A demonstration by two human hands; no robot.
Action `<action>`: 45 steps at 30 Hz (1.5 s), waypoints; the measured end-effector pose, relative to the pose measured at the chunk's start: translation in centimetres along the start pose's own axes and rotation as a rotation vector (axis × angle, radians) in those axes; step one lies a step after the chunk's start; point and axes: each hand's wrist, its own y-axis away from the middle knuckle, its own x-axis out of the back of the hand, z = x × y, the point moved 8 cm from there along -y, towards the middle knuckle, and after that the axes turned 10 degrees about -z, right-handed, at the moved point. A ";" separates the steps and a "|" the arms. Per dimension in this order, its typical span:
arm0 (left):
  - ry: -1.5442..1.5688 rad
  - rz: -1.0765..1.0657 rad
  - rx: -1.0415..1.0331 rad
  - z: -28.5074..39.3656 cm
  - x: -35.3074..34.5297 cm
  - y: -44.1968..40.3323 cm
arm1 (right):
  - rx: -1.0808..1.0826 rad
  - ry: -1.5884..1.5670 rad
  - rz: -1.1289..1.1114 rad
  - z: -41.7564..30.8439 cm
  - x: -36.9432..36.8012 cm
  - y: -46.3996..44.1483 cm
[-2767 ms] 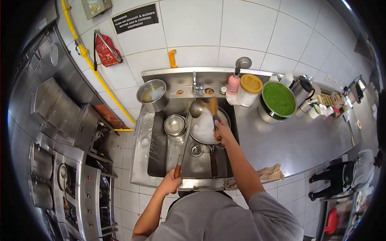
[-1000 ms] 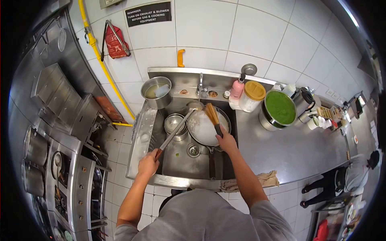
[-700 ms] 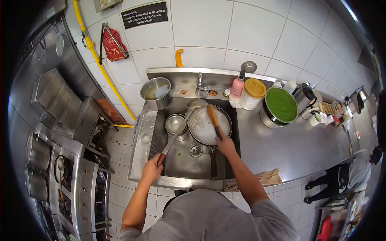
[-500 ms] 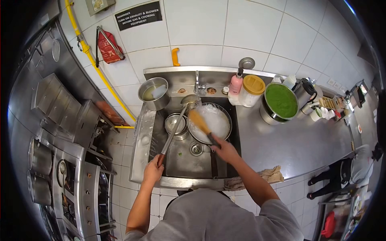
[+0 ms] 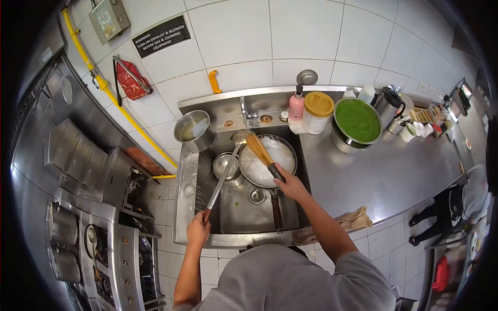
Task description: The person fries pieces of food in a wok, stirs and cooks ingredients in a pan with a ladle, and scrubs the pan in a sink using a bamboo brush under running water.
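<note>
My left hand (image 5: pixel 198 229) is closed around the wooden handle end of a long metal ladle (image 5: pixel 222 179), whose bowl lies under the faucet (image 5: pixel 249 115) at the back of the sink. My right hand (image 5: pixel 291 184) grips the dark handle of a bamboo brush (image 5: pixel 261 150). Its bristles are over the left part of a large pan (image 5: pixel 280 155) holding whitish, foamy liquid. The pan's dark handle (image 5: pixel 277 213) points toward me. Left of the pan, small metal bowls (image 5: pixel 224 166) stand stacked in the sink (image 5: pixel 244 220).
A metal pot (image 5: pixel 194 132) stands on the sink's back left corner. To the right are a pink bottle (image 5: pixel 296 106), a yellow-lidded tub (image 5: pixel 317 114), a bowl of green paste (image 5: pixel 358 122) and a cloth (image 5: pixel 354 220). Another person (image 5: pixel 451 205) stands far right; a stove (image 5: pixel 111 249) is left.
The brush has swept about within the pan, its bristles now near the pan's left back side. The ladle's bowl has shifted slightly beneath the faucet. Both hands keep their grips, and the head view has turned.
</note>
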 end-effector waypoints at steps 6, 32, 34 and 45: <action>-0.052 0.038 -0.056 -1.1 -0.3 0.1 | -0.444 -0.109 -0.142 7.5 1.4 -0.3; -0.219 -0.048 0.081 -3.8 -2.8 -1.6 | -0.120 -0.003 -0.214 2.5 2.2 -5.4; -0.182 -0.058 0.074 -3.5 -2.9 -2.3 | -0.144 0.091 -0.278 2.3 2.1 -6.4; 0.096 -0.049 0.114 -4.1 -3.3 -4.1 | 0.028 0.183 -0.338 0.7 2.6 -7.6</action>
